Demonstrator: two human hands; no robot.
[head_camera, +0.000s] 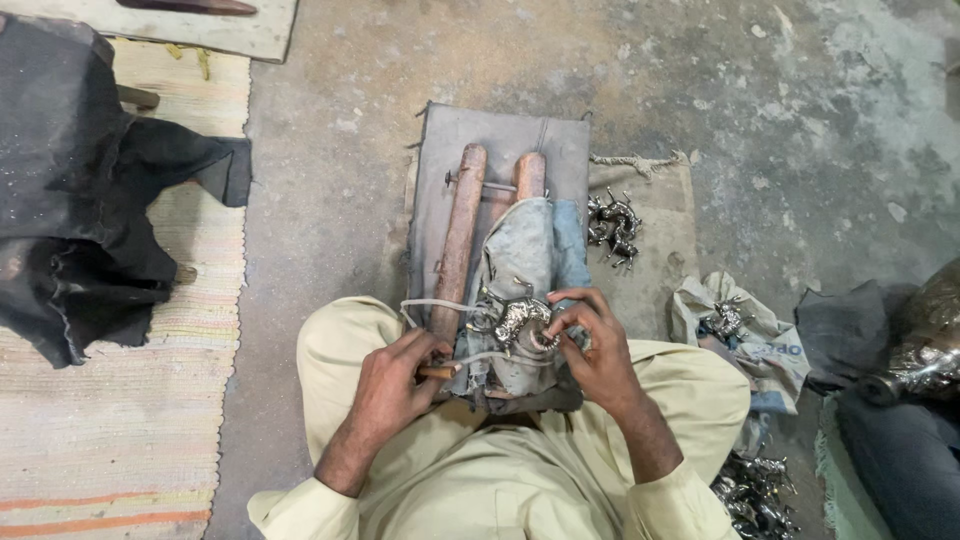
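A small shiny metal animal figure lies on a cloth-wrapped wooden stand that rests between my knees. My right hand pinches the figure from its right side and holds it down on the worn cloth. My left hand is closed around the wooden handle of a thin tool, whose tip points toward the figure. A pale cord crosses the stand beside the figure.
More metal figures lie in a pile on sacking past the stand, on a white bag at the right, and by my right knee. A dark cloth covers a striped mat at the left. The floor is rough concrete.
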